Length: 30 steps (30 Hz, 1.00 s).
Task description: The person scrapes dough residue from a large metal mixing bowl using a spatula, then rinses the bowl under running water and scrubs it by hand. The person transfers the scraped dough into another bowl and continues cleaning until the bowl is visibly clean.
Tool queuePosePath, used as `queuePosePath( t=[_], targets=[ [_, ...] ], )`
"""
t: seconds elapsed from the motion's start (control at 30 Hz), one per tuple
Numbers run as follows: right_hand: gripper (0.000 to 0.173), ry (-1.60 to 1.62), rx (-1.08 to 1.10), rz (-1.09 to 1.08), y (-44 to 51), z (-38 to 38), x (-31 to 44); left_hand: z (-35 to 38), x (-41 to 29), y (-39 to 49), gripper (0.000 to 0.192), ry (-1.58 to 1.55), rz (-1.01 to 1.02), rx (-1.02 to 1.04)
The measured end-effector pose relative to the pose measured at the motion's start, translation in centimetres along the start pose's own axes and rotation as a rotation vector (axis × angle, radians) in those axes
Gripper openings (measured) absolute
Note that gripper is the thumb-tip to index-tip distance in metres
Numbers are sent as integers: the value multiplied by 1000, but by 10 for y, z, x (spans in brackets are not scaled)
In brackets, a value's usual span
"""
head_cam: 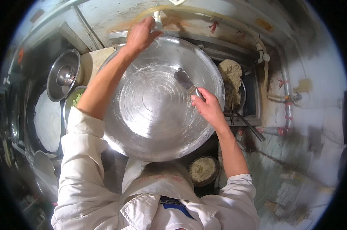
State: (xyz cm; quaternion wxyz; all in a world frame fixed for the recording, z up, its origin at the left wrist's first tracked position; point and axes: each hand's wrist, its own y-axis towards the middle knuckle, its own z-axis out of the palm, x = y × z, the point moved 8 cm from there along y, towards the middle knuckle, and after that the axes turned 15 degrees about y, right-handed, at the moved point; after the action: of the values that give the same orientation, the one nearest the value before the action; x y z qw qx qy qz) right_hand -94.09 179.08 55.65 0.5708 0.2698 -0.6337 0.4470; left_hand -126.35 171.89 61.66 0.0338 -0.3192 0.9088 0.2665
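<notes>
A large, shallow metal basin [159, 95] with a wet, streaked inside lies before me. My left hand [142, 34] reaches over its far rim to a white tap [157, 17] on the wall. Thumb and forefinger are on either side of the tap's lower part, but I cannot tell whether they grip it. My right hand [207, 105] holds a flat-bladed scraper [185, 79] by its handle above the right side of the basin. The blade is dark and points away from me, up and to the left.
On the left stand a metal bowl [75, 54] with a smaller bowl inside, a bowl of green vegetable pieces [78, 99] and a vessel of white material [48, 123]. Pale, doughy matter [230, 72] fills a strainer in the right-hand sink [257, 100]. A bucket [203, 171] stands below.
</notes>
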Motion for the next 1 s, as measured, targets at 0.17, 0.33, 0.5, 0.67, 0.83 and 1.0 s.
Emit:
queuePosePath(
  t=[0.17, 0.33, 0.5, 0.67, 0.83, 1.0],
  targets=[
    [36, -96, -34, 93, 35, -3, -10, 101, 62, -53, 35, -1291, -958, 134],
    [42, -127, -19, 91, 61, -2, -11, 234, 46, -53, 19, -1866, -1175, 252],
    [46, -229, -14, 148, 80, -11, -12, 222, 1, -25, 16, -2525, -37, 703],
    [42, -279, 63, 62, 146, 10, -8, 198, 32, -55, 15, -1382, -668, 492],
    [37, -224, 109, 66, 222, 54, -9, 163, 61, -82, 19, -1317, -847, 516],
    [27, -102, 132, 145, 237, 86, -15, 185, 46, -86, 8, -1911, -932, 375]
  ],
)
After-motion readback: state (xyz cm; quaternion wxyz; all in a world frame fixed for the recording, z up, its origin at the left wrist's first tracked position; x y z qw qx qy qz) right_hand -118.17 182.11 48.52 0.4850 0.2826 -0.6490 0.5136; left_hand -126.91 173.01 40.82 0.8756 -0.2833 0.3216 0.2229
